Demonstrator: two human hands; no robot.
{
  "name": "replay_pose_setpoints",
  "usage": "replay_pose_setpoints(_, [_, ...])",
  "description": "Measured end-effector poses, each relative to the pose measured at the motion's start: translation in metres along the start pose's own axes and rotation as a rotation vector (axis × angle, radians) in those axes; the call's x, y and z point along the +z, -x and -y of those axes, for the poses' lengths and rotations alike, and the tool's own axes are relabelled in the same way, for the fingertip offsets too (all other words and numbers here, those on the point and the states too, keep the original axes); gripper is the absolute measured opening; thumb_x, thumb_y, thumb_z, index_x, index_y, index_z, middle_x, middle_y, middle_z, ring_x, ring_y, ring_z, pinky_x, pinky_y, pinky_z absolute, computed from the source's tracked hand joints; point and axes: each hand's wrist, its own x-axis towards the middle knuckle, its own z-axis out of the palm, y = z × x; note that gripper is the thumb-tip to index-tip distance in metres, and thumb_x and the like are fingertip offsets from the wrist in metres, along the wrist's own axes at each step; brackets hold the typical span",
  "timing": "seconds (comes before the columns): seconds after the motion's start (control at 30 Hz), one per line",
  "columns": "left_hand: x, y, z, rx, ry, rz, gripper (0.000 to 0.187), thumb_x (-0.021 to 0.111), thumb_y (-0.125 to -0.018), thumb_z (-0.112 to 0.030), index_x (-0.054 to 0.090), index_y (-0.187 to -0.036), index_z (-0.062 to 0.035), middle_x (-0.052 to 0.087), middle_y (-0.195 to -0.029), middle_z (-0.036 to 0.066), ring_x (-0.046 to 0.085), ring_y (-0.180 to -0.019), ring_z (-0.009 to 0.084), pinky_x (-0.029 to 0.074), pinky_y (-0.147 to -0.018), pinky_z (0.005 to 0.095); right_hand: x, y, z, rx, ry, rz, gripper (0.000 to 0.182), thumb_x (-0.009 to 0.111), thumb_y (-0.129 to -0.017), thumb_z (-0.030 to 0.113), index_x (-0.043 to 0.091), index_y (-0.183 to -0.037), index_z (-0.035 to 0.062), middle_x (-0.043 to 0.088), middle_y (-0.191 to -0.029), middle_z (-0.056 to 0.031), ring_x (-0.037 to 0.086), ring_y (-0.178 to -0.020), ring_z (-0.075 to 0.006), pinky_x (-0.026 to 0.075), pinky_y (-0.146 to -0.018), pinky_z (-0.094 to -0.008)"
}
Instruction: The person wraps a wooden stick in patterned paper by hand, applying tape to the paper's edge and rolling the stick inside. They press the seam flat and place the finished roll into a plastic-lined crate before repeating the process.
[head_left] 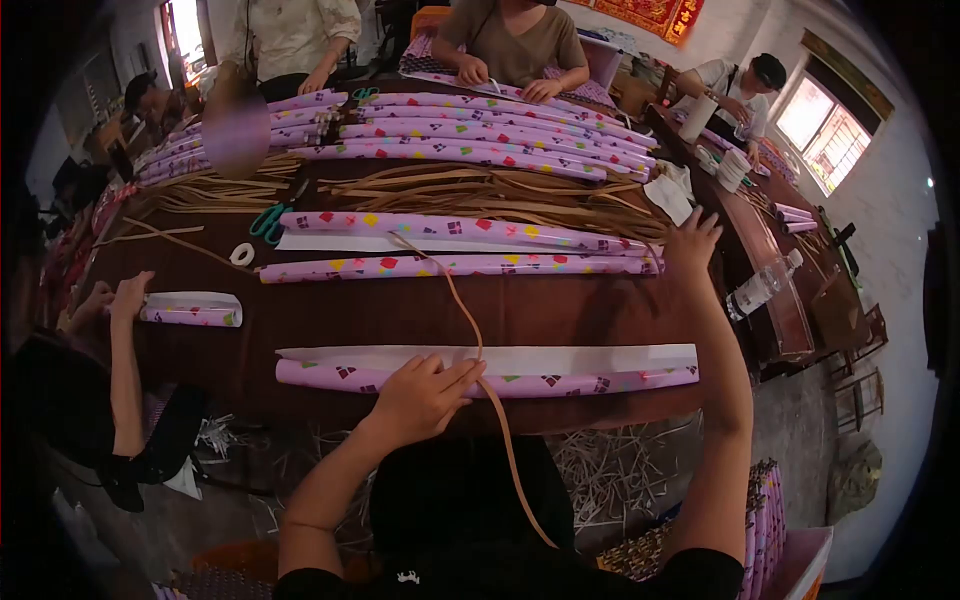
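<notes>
My left hand (425,400) lies on a partly rolled sheet of purple patterned paper (560,383), its white inner side showing along the back. The fingers are close together, with a long brown strip (462,300) caught at their tips; the strip runs from the rear rolls across the paper toward my body. My right hand (694,240) is stretched out at the right, fingers apart and holding nothing, beside a crumpled white cloth or paper (672,198). Two more patterned rolls (450,266) lie behind the sheet.
Brown strips (480,195) and stacked purple rolls (470,130) cover the back of the table. Green-handled scissors (267,224) and a white tape roll (242,254) lie left. A bottle (762,286) is at the right edge. A co-worker's hands (125,297) hold paper at left; others sit across.
</notes>
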Motion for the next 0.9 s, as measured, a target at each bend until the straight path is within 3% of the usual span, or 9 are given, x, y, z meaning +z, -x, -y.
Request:
replay_pose_setpoints(0.03, [0.0,0.0,0.001,-0.008,-0.011,0.001,0.057,0.074,-0.078,-0.021,0.059,-0.131,-0.0083,0.061,-0.12,0.001,0.051,-0.076,0.0219,0.047,-0.073,0.0337,-0.007,-0.004,-0.007,-0.01,0.027,-0.147,0.021,0.065,-0.083,0.022,0.073,-0.1,0.0142,0.064,-0.112,-0.0148,0.061,-0.105,-0.0401,0.052,-0.076,-0.0433])
replay_pose_setpoints(0.1, [0.002,0.002,0.0,0.001,-0.013,-0.025,0.053,0.071,-0.081,-0.023,0.059,-0.131,-0.0094,0.061,-0.121,-0.001,0.054,-0.082,0.0207,0.047,-0.077,0.0325,-0.038,-0.004,0.027,-0.024,-0.59,0.019,0.025,0.07,-0.083,0.031,0.076,-0.095,0.01,0.067,-0.111,-0.0185,0.066,-0.098,-0.0365,0.053,-0.078,-0.0431])
replay_pose_setpoints(0.2, [0.003,0.003,0.0,-0.015,-0.024,0.011,0.052,0.07,-0.082,-0.025,0.06,-0.13,-0.0111,0.062,-0.122,-0.001,0.055,-0.085,0.0207,0.048,-0.079,0.033,-0.081,0.034,0.117,-0.275,-1.238,0.282,0.043,0.067,-0.088,0.046,0.074,-0.089,0.004,0.069,-0.076,-0.0195,0.068,-0.075,-0.0364,0.053,-0.074,-0.0436])
replay_pose_setpoints(0.33, [0.004,0.004,0.001,-0.022,-0.047,0.032,0.051,0.069,-0.083,-0.026,0.059,-0.131,-0.0123,0.062,-0.122,-0.001,0.055,-0.086,0.0207,0.048,-0.079,0.0333,-0.118,0.056,0.215,-0.397,-1.361,0.784,0.055,0.064,-0.088,0.055,0.073,-0.083,0.0014,0.068,-0.07,-0.016,0.069,-0.073,-0.0302,0.053,-0.072,-0.0397])
replay_pose_setpoints(0.37, [0.006,0.005,0.001,-0.011,-0.034,0.035,0.051,0.069,-0.083,-0.026,0.059,-0.132,-0.0128,0.062,-0.122,-0.001,0.055,-0.087,0.0209,0.048,-0.08,0.0333,-0.119,0.058,0.232,-0.38,-1.538,0.871,0.045,0.066,-0.091,0.046,0.07,-0.088,0.001,0.067,-0.07,-0.0112,0.067,-0.067,-0.0206,0.052,-0.065,-0.0347])
replay_pose_setpoints(0.5, [0.01,0.006,0.003,0.047,-0.047,-0.019,0.058,0.067,-0.084,-0.025,0.052,-0.139,-0.0143,0.061,-0.115,0.002,0.056,-0.092,0.0236,0.049,-0.081,0.0353,-0.145,0.043,0.264,-0.316,-2.137,1.118,0.022,0.064,-0.096,0.024,0.061,-0.099,0.0031,0.062,-0.069,-0.0032,0.056,-0.056,-0.0106,0.043,-0.051,-0.0233])
replay_pose_setpoints(0.57, [0.009,0.005,0.008,0.136,0.005,-0.213,0.054,0.068,-0.083,-0.025,0.053,-0.133,-0.0112,0.061,-0.111,0.007,0.058,-0.095,0.0263,0.049,-0.083,0.0379,-0.15,0.035,0.264,-0.387,-2.351,1.305,0.02,0.063,-0.097,0.024,0.06,-0.097,0.0038,0.06,-0.067,-0.0042,0.053,-0.051,-0.011,0.04,-0.046,-0.0228])
replay_pose_setpoints(0.67, [0.017,0.014,0.006,-0.116,0.167,-0.056,0.047,0.069,-0.082,-0.024,0.055,-0.124,-0.0083,0.06,-0.111,0.011,0.059,-0.1,0.0285,0.048,-0.09,0.0401,-0.143,0.049,0.257,-0.577,-2.481,1.428,0.018,0.066,-0.094,0.022,0.058,-0.093,0.0055,0.059,-0.062,-0.0057,0.047,-0.043,-0.0118,0.034,-0.039,-0.0237])
replay_pose_setpoints(0.9, [0.011,0.011,0.008,-0.081,0.235,-0.038,0.047,0.068,-0.087,-0.033,0.053,-0.121,-0.0027,0.057,-0.114,0.013,0.059,-0.1,0.0343,0.049,-0.089,0.0424,-0.144,0.068,0.242,-0.761,-2.485,1.725,0.02,0.064,-0.095,0.021,0.062,-0.092,0.002,0.062,-0.061,-0.0097,0.05,-0.04,-0.0125,0.037,-0.037,-0.0235])
